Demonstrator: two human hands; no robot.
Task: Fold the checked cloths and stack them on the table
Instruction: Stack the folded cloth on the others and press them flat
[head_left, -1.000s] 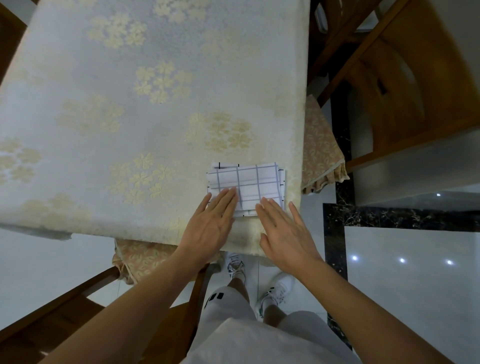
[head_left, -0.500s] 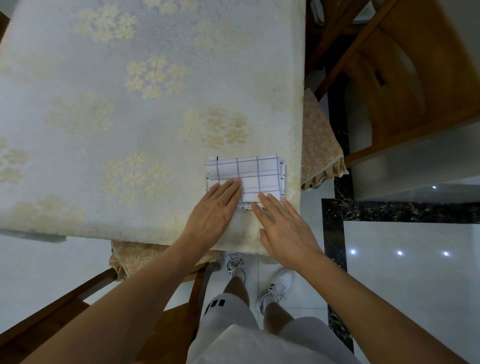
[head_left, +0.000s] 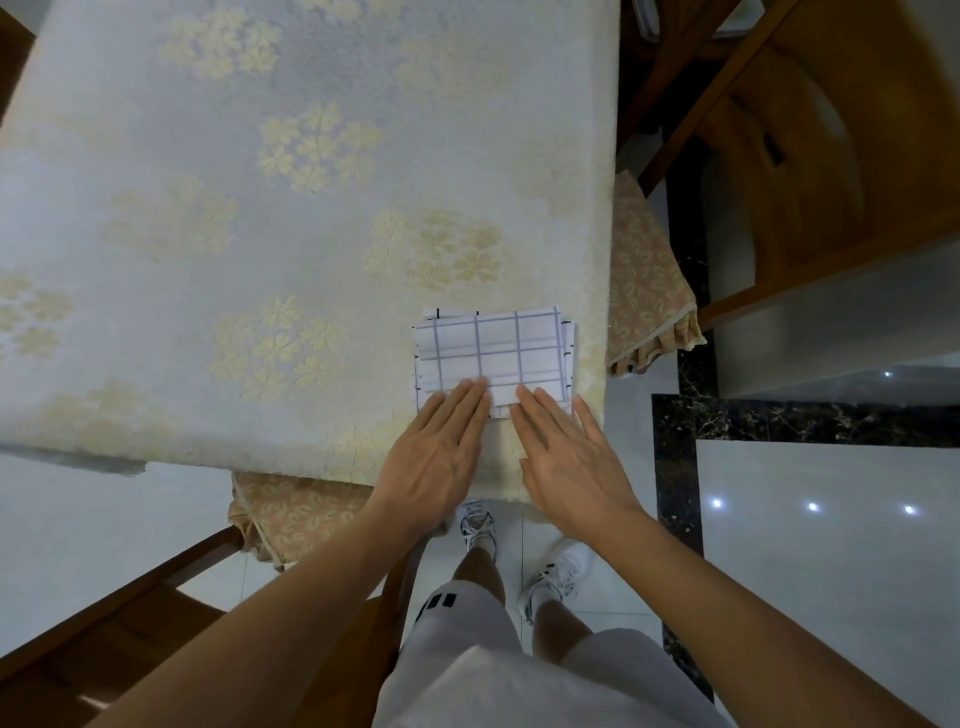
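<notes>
A small stack of folded white checked cloths (head_left: 493, 353) lies near the front right corner of the table (head_left: 260, 208), which wears a pale floral tablecloth. The top cloth has blue-grey lines; black-lined edges of others show underneath. My left hand (head_left: 436, 457) lies flat, palm down, with its fingertips on the stack's near edge. My right hand (head_left: 566, 457) lies flat beside it, its fingertips touching the same near edge. Neither hand grips anything.
A wooden chair (head_left: 810, 171) with a floral cushion (head_left: 644, 291) stands to the right of the table. Another wooden chair (head_left: 156, 623) is at the near left. My legs and white shoes stand on a glossy tiled floor (head_left: 831, 571).
Both hands stay flat on the stack's near edge, with the fingers a little closer together. The view shifted slightly; the stack has not visibly moved on the table.
</notes>
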